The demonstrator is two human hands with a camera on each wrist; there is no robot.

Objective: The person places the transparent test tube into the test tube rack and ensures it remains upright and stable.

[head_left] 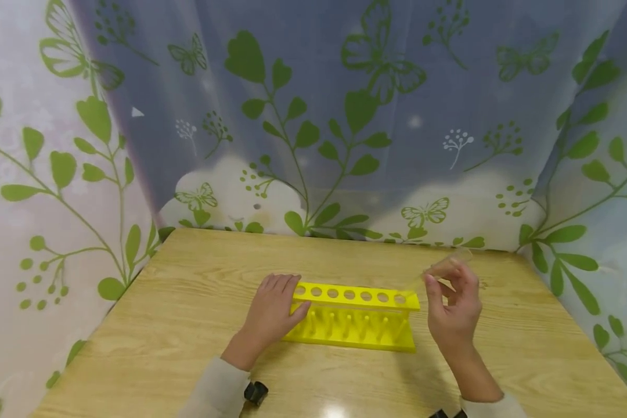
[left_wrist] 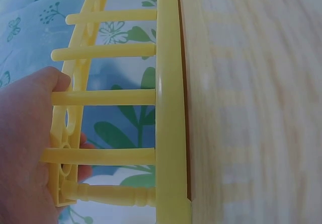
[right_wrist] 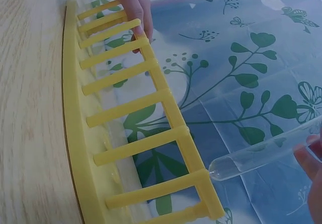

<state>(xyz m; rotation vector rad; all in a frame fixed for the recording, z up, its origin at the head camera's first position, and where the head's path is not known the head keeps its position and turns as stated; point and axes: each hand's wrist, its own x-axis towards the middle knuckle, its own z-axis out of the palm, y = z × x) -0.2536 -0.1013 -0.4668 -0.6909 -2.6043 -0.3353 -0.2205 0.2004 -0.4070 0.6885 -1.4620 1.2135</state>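
Note:
A yellow test tube rack (head_left: 345, 342) stands on the table, with a row of round holes along its top and upright pegs below. My left hand (head_left: 273, 309) grips the rack's left end, thumb in front and fingers over the top bar. Beside the rack's right end, my right hand (head_left: 454, 305) pinches a clear test tube (right_wrist: 251, 156) between thumb and fingers. The tube slants, its rounded bottom close to the last hole on the right in the right wrist view. Whether that tip touches the rack, I cannot tell. No tubes show in the rack's holes.
The light wood-grain table (head_left: 214, 255) reaches back to a blue and white curtain (head_left: 313, 116) with green leaves and butterflies. Similar patterned cloth hangs at left and right. Black wrist straps (head_left: 256, 393) sit at both sleeves.

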